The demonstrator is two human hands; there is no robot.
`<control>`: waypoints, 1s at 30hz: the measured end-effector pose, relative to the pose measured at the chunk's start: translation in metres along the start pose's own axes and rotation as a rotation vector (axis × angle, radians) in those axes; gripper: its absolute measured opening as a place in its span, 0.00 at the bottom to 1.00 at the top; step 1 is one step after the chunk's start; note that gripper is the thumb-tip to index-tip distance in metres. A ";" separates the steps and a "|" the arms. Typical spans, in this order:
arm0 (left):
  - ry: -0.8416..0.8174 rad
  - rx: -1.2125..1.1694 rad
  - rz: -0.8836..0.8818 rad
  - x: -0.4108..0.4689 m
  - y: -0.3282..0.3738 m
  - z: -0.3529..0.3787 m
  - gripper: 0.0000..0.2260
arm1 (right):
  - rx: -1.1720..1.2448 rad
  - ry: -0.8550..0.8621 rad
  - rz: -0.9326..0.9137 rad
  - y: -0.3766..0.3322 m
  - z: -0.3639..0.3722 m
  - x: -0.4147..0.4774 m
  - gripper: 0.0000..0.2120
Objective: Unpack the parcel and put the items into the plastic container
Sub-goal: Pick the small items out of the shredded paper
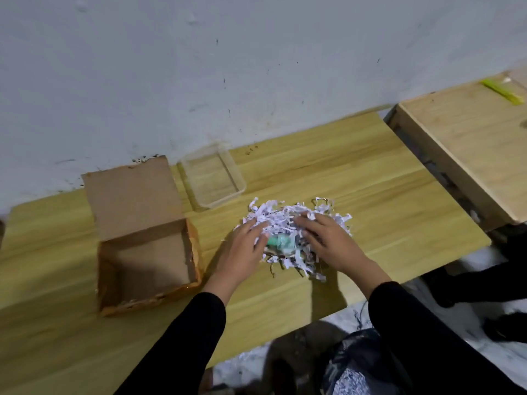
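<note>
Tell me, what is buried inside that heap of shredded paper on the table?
A small green item shows through the shredded paper between the left hand and right hand. Only part of it shows; strips cover the rest, so whether anything else lies inside cannot be seen.

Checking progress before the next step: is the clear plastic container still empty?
Empty: the table's wood grain shows through the plastic container, nothing inside it.

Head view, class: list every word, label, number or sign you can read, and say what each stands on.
None can be read.
Cardboard box: no print shows.
Green item in the shredded paper: too blurred to read.
Clear container: no label visible.
</note>
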State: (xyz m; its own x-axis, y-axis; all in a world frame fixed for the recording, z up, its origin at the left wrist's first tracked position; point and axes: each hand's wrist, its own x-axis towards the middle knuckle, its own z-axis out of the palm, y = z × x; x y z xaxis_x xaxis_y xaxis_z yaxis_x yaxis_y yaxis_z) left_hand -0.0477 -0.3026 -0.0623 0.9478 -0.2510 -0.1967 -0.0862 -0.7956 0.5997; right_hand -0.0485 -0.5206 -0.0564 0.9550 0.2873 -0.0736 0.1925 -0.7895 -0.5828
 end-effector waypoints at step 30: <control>0.056 0.344 0.019 -0.021 -0.026 0.022 0.38 | -0.021 0.130 -0.059 -0.038 0.007 -0.010 0.13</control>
State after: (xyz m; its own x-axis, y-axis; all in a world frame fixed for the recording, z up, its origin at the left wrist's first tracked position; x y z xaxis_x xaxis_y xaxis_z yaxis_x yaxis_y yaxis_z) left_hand -0.0725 -0.2886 -0.0911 0.9594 -0.2449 -0.1395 -0.1938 -0.9326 0.3046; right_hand -0.0665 -0.4896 -0.0393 0.9627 0.2620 0.0668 0.2528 -0.7846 -0.5661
